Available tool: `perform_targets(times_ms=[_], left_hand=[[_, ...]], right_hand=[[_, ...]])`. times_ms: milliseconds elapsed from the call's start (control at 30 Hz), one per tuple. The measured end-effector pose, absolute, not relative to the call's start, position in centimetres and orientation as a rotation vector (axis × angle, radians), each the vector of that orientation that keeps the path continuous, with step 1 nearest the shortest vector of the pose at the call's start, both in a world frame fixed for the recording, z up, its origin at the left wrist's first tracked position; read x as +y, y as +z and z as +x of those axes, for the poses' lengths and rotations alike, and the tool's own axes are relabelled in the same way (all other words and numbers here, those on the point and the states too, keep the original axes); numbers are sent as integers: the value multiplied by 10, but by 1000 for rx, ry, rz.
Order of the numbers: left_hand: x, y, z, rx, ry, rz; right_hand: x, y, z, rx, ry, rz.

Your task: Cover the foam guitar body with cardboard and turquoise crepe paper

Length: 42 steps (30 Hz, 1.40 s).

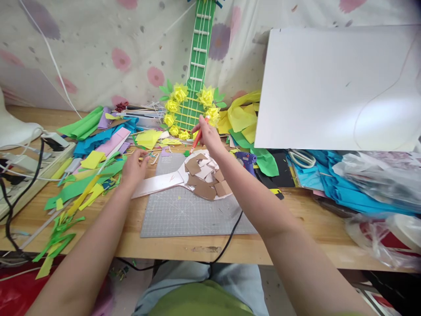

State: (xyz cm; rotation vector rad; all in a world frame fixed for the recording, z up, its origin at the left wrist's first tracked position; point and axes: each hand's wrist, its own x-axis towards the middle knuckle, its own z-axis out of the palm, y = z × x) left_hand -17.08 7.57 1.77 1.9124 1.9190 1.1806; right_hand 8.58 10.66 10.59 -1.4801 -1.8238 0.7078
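My right hand (208,134) is closed round a slim red pen (197,139), its lower end slanting down toward a small green scrap (187,153). Below that arm lies a guitar-shaped white board piece (161,183), with torn brown and white cardboard bits (205,191) covering its round body; my forearm hides its right side. Close to the end of its long neck is my left hand (134,169), fingers curled together beside small paper scraps (154,158). Whatever those fingers may pinch is too small to make out. A grey cutting mat (197,219) lies under the board piece.
A green paper guitar (197,66) with yellow flowers leans at the back. Crepe paper strips (85,175) and a power strip (39,175) are on the left. To the right are a purple glue gun (247,161), scissors (301,159) and a large white board (329,87).
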Motion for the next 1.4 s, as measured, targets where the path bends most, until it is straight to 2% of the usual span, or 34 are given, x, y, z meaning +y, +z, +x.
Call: perform_targets(times_ms=[100,200,300,467,567,700,833,1133,1400], left_hand=[[61,10,-152,1687,1237,1788],[52,4,-137,1467,1202,1723],[47,3,-124,1350,1202,1594],[45,11,-107,1405,1369,1376],[45,19,-100,1391,1450,1000],[43,32,-96,1153,1445,416],[38,41,-94,1055,1370,185],[35,41,-92,996,1287,101],[30,43,-90,1022,1353,463]], right_hand=[[91,87,77,-1500,1058,-1271],[77,71,74,-1315,1248,-1129],[69,62,77,-1231,1288,-1083],[61,62,86,-1208,1264,-1106],[54,62,88,-1212,1302,-1043],[47,57,87,-1210,1378,-993],[44,50,84,-1156,1443,-1007],[42,49,78,-1187,1417,-1003],[45,51,75,-1144,1512,-989]])
